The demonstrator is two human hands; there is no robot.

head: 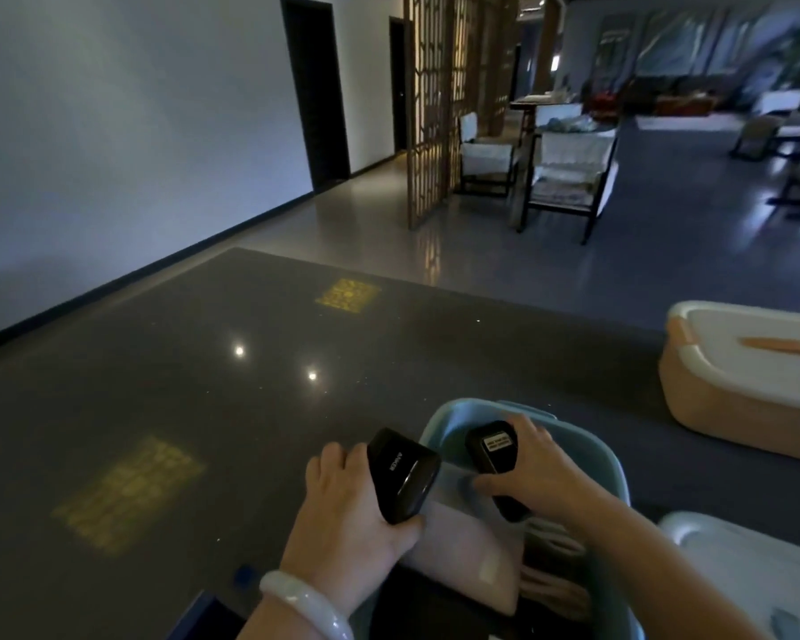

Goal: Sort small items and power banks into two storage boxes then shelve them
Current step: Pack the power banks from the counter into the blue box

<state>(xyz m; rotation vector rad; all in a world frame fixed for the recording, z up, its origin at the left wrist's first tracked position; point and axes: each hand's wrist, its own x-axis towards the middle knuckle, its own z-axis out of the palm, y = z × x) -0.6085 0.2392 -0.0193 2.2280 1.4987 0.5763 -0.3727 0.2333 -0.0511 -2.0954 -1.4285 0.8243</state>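
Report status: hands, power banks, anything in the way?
Left hand grips one power bank. Right hand grips another over blue box. Nothing blocking.

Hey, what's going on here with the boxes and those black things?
A person is holding a black power bank in each hand over a blue box on a dark table. The left hand grips one power bank at the box's left rim; the right hand holds the other inside the box. An orange box with its lid on sits to the right.
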